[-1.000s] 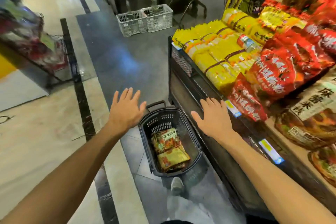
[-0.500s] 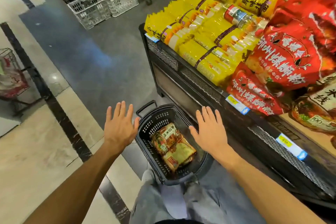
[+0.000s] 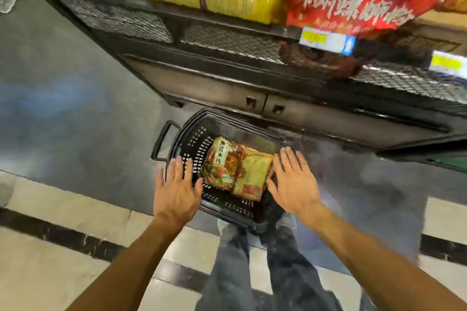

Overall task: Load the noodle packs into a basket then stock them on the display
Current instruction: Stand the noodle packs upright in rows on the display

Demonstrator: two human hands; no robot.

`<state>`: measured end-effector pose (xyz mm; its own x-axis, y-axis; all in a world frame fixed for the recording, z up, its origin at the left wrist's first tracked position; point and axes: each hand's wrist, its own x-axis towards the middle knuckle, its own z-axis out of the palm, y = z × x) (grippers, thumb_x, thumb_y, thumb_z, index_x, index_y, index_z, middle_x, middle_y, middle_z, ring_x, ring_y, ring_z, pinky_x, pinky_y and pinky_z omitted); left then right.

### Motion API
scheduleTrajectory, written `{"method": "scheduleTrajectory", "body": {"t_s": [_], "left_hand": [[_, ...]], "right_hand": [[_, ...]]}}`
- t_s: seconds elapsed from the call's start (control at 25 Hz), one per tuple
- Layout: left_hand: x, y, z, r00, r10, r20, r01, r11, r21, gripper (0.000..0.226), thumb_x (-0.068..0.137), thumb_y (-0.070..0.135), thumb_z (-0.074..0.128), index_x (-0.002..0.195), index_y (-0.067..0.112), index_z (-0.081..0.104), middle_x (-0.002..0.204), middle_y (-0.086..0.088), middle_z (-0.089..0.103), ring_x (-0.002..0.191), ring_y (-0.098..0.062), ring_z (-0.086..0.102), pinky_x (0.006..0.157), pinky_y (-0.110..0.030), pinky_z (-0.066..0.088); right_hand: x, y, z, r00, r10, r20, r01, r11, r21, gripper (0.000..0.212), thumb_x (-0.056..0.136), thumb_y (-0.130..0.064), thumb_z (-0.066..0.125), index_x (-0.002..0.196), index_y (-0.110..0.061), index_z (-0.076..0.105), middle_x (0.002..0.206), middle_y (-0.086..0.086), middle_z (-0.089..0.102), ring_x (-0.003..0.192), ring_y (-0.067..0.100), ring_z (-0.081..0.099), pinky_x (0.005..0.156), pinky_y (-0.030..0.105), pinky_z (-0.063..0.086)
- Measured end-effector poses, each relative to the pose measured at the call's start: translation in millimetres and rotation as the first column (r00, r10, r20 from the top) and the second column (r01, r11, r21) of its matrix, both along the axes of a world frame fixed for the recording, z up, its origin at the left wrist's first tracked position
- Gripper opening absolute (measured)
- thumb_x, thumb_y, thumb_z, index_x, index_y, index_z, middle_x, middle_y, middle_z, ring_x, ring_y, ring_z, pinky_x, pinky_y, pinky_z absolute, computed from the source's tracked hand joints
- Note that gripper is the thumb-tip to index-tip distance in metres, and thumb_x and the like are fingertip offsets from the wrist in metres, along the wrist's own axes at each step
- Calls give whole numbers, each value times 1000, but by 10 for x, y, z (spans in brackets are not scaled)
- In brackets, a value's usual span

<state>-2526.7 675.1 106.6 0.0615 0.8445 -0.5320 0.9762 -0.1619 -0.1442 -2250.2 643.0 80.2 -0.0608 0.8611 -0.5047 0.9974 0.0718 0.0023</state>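
At six o'clock below the display (image 3: 227, 78), my left hand (image 3: 177, 192) and right hand (image 3: 294, 184), both spread and empty, flank the basket (image 3: 192, 151); its noodle packs (image 3: 236, 166) look light, crinkly, probably slippery, best pinched at the edges.

Both forearms are bare from the lower edge of the picture up to the wrists, with no sleeve, watch, band or ring showing on either. The left hand (image 3: 177, 190) and the right hand (image 3: 294, 184) wear no gloves. Fingernails look short and plain, though motion blur softens them. Below, the legs are in trousers (image 3: 262, 275) of faded grey-blue denim, creased lengthwise. Footwear is hidden or too blurred to make out.
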Motion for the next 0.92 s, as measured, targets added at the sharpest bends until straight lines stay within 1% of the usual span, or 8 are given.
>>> {"method": "scheduleTrajectory", "body": {"t_s": [0.12, 0.24, 0.28, 0.44, 0.64, 0.8, 0.88, 0.92], "left_hand": [[113, 106, -1020, 997, -83, -9, 83, 996, -19, 68, 104, 54, 12, 162, 19, 1, 170, -8, 2, 157, -24, -2, 126, -47, -1], [121, 267, -2308, 990, -132, -50, 126, 987, -95, 69, 104, 51, 16, 162, 17, 4, 170, -9, 4, 157, -23, 1, 126, -47, 4], [64, 345, -2350, 987, -142, -77, 135, 987, -89, 69, 103, 51, 16, 162, 16, 4, 170, -9, 4, 157, -23, 2, 126, -47, 5], [-55, 475, -3881, 980, -148, -135, 127, 979, -158, 74, 102, 57, 11, 161, 16, -2, 170, -10, -3, 157, -25, -2, 126, -50, 5], [-222, 651, -5005, 993, -104, -50, 91, 971, -222, 86, 95, 71, 4, 159, 19, -17, 168, -8, -15, 156, -25, -10, 126, -51, 6], [-341, 629, -5443, 988, -153, -14, 142, 945, -296, 110, 75, 87, -7, 159, 17, -19, 167, -14, -19, 156, -32, -6, 122, -59, 14], [-300, 664, -5496, 990, -141, -16, 130, 947, -294, 122, 68, 94, -4, 160, 15, -15, 167, -16, -11, 155, -34, 5, 120, -57, 22], [-243, 710, -5441, 997, -81, 3, 79, 955, -286, 122, 72, 95, 12, 160, 13, -8, 166, -17, 1, 152, -34, 14, 118, -55, 26]], "right_hand": [[-94, -43, -990, 997, -73, -14, 73, 997, -33, 71, 91, -48, 57, 142, 0, 54, 150, 24, 48, 145, 36, 41, 122, 48, 14], [-184, -88, -2151, 996, -84, -13, 83, 995, -60, 79, 103, -55, 32, 160, -3, 16, 167, 21, 11, 157, 34, 7, 127, 48, 0], [-223, -46, -2220, 994, -110, -19, 108, 992, -57, 78, 104, -55, 25, 160, -4, 8, 168, 20, 4, 157, 33, 0, 127, 48, -2], [-307, -98, -3655, 982, -180, 56, 187, 970, -157, 85, 102, -62, 18, 160, -4, -1, 169, 17, -3, 157, 29, -7, 127, 47, -5], [-293, -72, -4735, 914, -402, 60, 402, 869, -289, 104, 93, -79, 12, 157, -3, -19, 167, 17, -18, 156, 30, -14, 128, 43, -3], [-325, -173, -5107, 845, -535, 14, 516, 807, -289, 115, 85, -86, 8, 155, -1, -21, 166, 20, -21, 155, 32, -14, 128, 43, -3], [-348, -179, -5209, 775, -627, -79, 577, 753, -317, 117, 85, -87, 20, 156, -3, -20, 167, 18, -17, 156, 32, -10, 128, 43, 2], [-379, -183, -5248, 674, -719, -172, 647, 686, -333, 121, 83, -87, 34, 158, -6, -16, 169, 18, -8, 156, 33, 0, 128, 45, 11]]}}
